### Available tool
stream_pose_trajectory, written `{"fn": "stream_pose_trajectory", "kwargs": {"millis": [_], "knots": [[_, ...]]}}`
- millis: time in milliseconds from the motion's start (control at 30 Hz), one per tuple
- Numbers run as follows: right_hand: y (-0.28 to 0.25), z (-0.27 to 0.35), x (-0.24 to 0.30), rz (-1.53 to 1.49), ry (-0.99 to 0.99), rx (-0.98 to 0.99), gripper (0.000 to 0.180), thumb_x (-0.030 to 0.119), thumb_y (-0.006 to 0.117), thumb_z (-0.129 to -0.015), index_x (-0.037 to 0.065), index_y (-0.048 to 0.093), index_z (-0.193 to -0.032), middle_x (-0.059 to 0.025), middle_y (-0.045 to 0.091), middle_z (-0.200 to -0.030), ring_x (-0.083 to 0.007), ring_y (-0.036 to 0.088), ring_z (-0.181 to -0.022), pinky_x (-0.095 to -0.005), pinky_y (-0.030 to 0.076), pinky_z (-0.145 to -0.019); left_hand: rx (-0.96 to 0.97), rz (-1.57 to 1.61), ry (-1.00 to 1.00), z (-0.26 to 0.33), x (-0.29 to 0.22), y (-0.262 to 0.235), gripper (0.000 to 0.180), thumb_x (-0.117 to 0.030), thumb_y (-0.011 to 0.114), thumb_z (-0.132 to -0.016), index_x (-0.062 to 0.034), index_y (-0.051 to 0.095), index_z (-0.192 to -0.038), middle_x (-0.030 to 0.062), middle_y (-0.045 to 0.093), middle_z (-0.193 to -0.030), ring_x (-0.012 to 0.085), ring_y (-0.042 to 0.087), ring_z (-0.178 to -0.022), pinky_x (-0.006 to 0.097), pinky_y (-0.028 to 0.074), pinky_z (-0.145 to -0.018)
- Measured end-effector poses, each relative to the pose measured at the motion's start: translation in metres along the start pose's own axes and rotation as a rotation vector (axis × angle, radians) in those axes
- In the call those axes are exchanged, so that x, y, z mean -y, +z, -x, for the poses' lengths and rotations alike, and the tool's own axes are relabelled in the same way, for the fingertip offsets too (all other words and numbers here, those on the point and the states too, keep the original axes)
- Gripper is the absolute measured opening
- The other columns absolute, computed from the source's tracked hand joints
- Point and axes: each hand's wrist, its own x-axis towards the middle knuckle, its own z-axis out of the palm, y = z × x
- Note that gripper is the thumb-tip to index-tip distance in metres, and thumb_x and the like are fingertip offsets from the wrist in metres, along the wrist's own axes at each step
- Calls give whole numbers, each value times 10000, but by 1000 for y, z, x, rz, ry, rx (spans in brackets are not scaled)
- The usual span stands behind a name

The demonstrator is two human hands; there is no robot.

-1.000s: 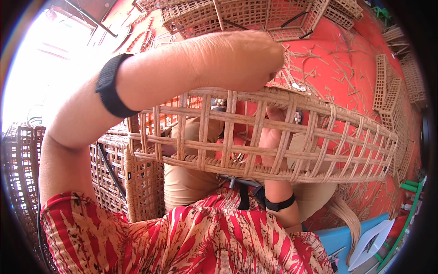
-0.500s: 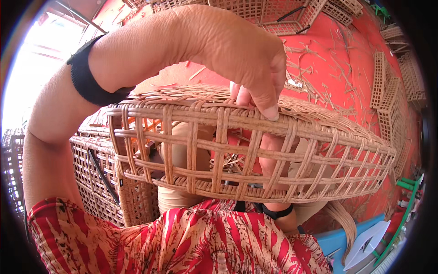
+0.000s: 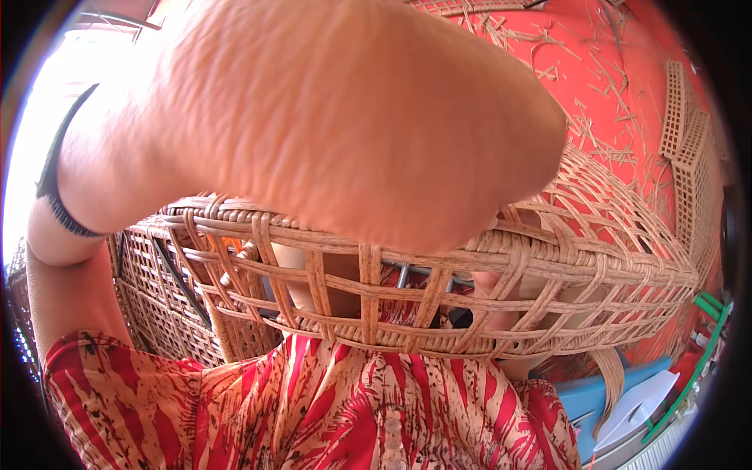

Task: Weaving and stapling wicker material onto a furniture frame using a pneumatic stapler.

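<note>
Left hand (image 3: 352,117) rests on the upper rim of the woven rattan basket frame (image 3: 486,298), directly below it; finger closure cannot be determined. Frame long axis runs left-right across the lap. Right hand mostly hidden behind the weave.

Red floor (image 3: 627,70), above and right of the raised left hand (image 3: 352,117). Cane scraps (image 3: 603,117) strewn across it just beyond the knuckles. Lattice panels (image 3: 681,125) flat on it further right. More wicker (image 3: 157,305) under the wrist, bearing surface not visible.
</note>
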Motion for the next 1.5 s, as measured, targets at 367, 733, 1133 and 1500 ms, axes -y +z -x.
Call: {"fn": "stream_pose_trajectory", "kwargs": {"millis": [367, 733, 1133, 1500], "knots": [[4, -12, -1, 12, -5, 20, 177, 196, 755, -954, 48, 716, -1042, -59, 706, -911, -154, 668, -857, -308, 554, -776, 7, -53, -233, 6, -18, 3, 223, -76, 655, -870, 11, 677, -1073, 146, 668, -805, 271, 695, -724, 405, 540, -648], [6, -11, -2, 28, -2, 41, 182, 198, 751, -957, 48, 715, -1055, -60, 709, -922, -156, 672, -867, -310, 559, -780, -101, 54, -151, 21, -4, 12, 201, -45, 664, -884, 12, 680, -1076, 149, 688, -874, 234, 713, -791, 365, 549, -663], [8, -14, -3, 40, 11, 69, 188, 199, 745, -961, 48, 714, -1068, -61, 712, -933, -158, 676, -877, -313, 563, -785, 246, 632, -109, 1, 17, -25, 342, -181, 704, -939, 2, 675, -1227, 92, 723, -959, 152, 692, -848, 282, 551, -706], [9, -16, -4, 42, 4, 78, 193, 200, 741, -965, 48, 714, -1080, -63, 715, -943, -161, 679, -887, -316, 567, -789, -146, 4, -237, 17, -13, 17, 84, -72, 608, -929, -77, 602, -1013, 66, 598, -673, 180, 612, -567, 341, 452, -534]]}}
